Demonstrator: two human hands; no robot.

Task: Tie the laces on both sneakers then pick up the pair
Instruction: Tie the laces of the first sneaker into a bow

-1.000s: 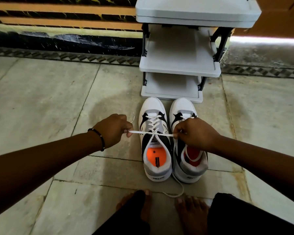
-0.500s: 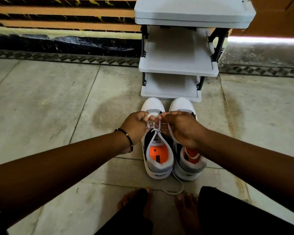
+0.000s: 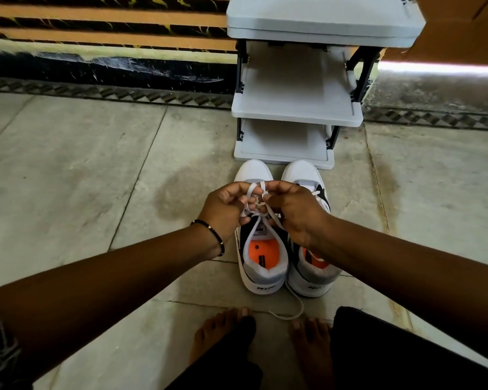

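Two white, grey and black sneakers with orange insoles stand side by side on the floor, toes pointing away from me. Over the tongue of the left sneaker [image 3: 261, 266], my left hand [image 3: 227, 209] and my right hand [image 3: 292, 211] meet, each pinching a loop of that shoe's white lace [image 3: 255, 208]. The loops cross between my fingertips. The right sneaker [image 3: 310, 274] is partly hidden by my right wrist. One of its laces [image 3: 297, 308] trails loose on the floor behind its heel.
A grey shoe rack [image 3: 297, 111] with three shelves stands just beyond the sneakers' toes, against the striped wall. My bare feet [image 3: 223, 333] rest on the stone tiles right behind the heels. Open floor [image 3: 68, 178] lies to the left and right.
A second ago my hands were apart, pulling the lace ends taut sideways. They have since come together above the left sneaker and formed loops in the lace.
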